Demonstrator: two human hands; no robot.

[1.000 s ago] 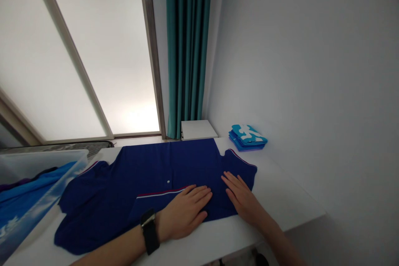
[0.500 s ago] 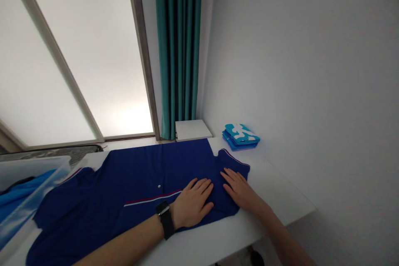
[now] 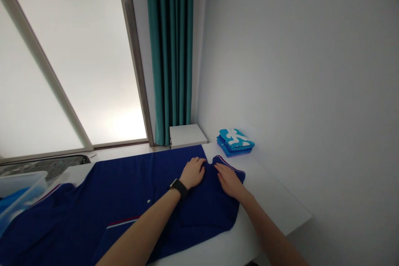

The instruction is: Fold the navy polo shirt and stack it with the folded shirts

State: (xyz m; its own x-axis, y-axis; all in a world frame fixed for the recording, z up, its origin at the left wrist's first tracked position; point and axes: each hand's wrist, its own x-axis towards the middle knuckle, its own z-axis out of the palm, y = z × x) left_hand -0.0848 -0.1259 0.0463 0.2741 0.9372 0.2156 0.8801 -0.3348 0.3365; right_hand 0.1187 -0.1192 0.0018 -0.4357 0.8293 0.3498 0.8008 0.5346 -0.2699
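Observation:
A navy blue polo shirt (image 3: 124,183) lies spread over the white table, with red and white stripes along its sleeve edges and collar and a small pale button. My left hand (image 3: 193,173), a black watch on its wrist, rests on the shirt near the underarm notch. Its fingers are slightly bent and apart from the thumb. On the sleeve at the right lies my right hand (image 3: 230,181), palm down with fingers stretched out. Both hands touch the fabric; neither lifts it. My left forearm covers part of the striped collar.
A folded stack of blue cloth (image 3: 235,141) with a white pattern sits at the table's back right, by the wall. A clear plastic bin (image 3: 34,191) holding blue cloth stands at the left. Behind the white table (image 3: 274,199) are a small white cabinet (image 3: 187,135) and a green curtain (image 3: 171,58).
My left hand has moved away from me, from beside the collar to near the underarm notch. My right hand has shifted slightly on the sleeve. The view has shifted a little.

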